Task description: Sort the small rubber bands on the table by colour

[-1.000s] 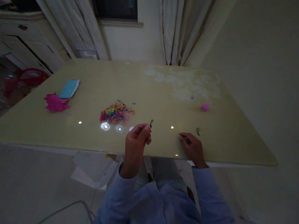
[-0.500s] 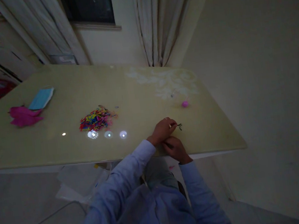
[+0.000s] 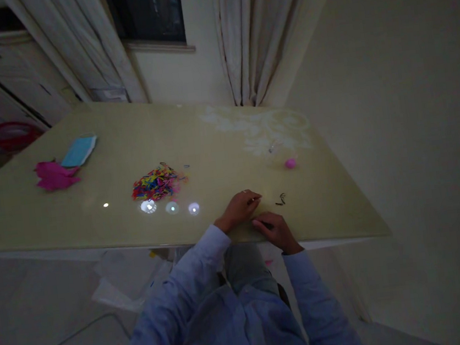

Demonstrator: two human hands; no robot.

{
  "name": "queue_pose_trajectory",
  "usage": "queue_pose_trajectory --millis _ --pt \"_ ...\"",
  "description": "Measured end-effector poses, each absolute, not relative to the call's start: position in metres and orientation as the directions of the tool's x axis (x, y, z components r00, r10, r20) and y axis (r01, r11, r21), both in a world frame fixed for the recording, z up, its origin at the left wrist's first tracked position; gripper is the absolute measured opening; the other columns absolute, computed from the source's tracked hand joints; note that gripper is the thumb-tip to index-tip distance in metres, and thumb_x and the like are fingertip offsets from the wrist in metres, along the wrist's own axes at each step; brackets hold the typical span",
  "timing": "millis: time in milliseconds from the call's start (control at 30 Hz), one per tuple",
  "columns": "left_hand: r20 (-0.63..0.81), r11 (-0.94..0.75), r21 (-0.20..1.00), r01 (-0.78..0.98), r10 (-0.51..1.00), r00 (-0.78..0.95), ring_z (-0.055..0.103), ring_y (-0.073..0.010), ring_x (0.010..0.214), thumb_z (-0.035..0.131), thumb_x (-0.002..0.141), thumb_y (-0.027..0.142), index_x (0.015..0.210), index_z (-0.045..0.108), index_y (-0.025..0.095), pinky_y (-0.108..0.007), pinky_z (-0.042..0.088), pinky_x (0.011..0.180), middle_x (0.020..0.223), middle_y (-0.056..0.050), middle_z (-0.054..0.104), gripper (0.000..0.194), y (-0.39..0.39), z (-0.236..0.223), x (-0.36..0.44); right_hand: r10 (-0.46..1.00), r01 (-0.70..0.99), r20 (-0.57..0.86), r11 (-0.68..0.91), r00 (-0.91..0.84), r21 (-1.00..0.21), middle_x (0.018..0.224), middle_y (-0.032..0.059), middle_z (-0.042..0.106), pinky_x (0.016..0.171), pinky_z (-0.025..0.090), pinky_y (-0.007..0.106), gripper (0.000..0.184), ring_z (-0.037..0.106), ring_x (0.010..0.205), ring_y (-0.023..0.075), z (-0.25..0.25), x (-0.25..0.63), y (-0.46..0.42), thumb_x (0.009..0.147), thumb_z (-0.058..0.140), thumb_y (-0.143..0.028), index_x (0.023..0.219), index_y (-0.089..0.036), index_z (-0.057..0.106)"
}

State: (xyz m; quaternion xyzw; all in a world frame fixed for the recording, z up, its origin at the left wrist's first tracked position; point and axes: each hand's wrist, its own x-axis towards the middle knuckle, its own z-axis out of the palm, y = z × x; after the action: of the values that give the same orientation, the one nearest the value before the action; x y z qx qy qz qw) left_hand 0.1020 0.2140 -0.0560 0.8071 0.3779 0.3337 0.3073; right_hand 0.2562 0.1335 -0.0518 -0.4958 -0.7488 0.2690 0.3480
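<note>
Dimly, both hands (image 3: 240, 209) (image 3: 276, 231) near small dark bands (image 3: 280, 200), fingers unclear

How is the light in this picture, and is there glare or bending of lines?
Head view: dim overall; three round lamp reflections glare on the glossy yellow-green table; wide-lens bending curves the pale curtains; small black bands beside the left hand stay unclear.
</note>
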Motion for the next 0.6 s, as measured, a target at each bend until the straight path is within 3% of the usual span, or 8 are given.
queue_pose_trajectory --millis 133,267,400,600 --pt "0.383 -0.518 0.703 0.487 0.853 0.355 0.063 -0.0168 0.086 0.051 0.094 0.024 0.099 0.069 0.016 -0.030 0.049 0.079 0.091 -0.008 0.070 0.021 0.191 -0.060 0.041 0.966 0.506 0.181 0.250 -0.183 -0.826 0.073 0.0052 0.072 0.064 0.051 0.029 0.030 0.066 0.065 0.0182 -0.043 0.251 0.142 0.088 0.058 -0.045 0.091 -0.019 0.073" --pt "0.459 -0.554 0.597 0.581 0.829 0.319 0.062 -0.0155 0.079 0.049 0.094 0.022 0.099 0.068 0.015 -0.027 0.048 0.073 0.084 -0.006 0.068 0.021 0.163 -0.067 -0.010 0.962 0.490 0.219 0.272 -0.163 -0.828 0.072 0.0029 0.069 0.060 0.047 0.024 0.033 0.062 0.061 0.0134 -0.020 0.217 0.164 0.089 0.058 -0.039 0.110 -0.016 0.068" --pt "0.447 -0.626 0.470 0.623 0.777 0.443 0.062 -0.0163 0.078 0.051 0.093 0.021 0.099 0.069 0.017 -0.027 0.048 0.070 0.082 -0.006 0.066 0.020 0.144 -0.071 -0.028 0.893 0.474 0.280 0.428 -0.352 -0.770 0.082 0.0031 0.069 0.062 0.045 0.023 0.030 0.056 0.060 0.0110 -0.003 0.151 0.199 0.087 0.060 -0.033 0.112 -0.016 0.066" --pt "0.351 -0.486 0.486 0.726 0.869 0.347 0.065 -0.0208 0.083 0.056 0.084 0.013 0.090 0.070 0.013 -0.030 0.050 0.074 0.087 -0.010 0.069 0.015 0.145 -0.069 -0.021 0.730 0.545 0.163 0.621 -0.663 -0.564 0.087 0.0057 0.069 0.074 0.043 0.025 0.024 0.058 0.074 0.0145 -0.013 0.043 0.252 0.085 0.062 -0.024 0.104 -0.013 0.070"
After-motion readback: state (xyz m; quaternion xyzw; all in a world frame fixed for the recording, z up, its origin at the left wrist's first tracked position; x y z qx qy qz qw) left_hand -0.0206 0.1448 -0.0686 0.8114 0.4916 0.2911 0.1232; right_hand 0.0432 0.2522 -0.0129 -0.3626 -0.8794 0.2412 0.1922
